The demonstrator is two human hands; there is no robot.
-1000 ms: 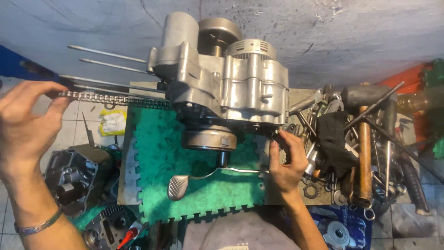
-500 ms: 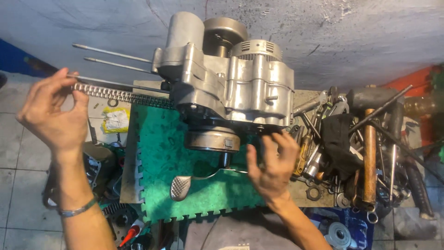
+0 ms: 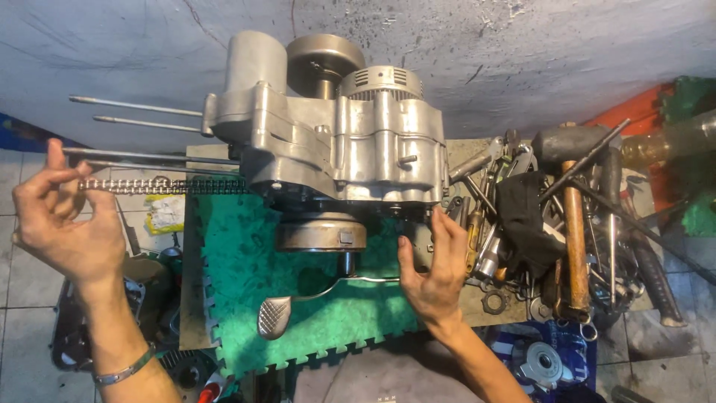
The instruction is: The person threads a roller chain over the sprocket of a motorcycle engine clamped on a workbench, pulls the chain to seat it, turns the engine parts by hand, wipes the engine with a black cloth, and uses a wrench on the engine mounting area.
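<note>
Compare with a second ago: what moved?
Left hand kept its pinch on the chain and drew it taut, level, toward the left. Right hand shifted slightly along the lower right edge of the engine. Engine, green mat and tools stayed put.

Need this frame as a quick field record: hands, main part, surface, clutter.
left hand: pinches the end of a chain, pulled out level from the engine's left side
right hand: open, fingers up against the engine's lower right edge
engine: bare silver crankcase, long studs pointing left
surface: green foam mat
kick lever: lies on the mat below the engine
clutter: hammer and loose tools at right
</note>
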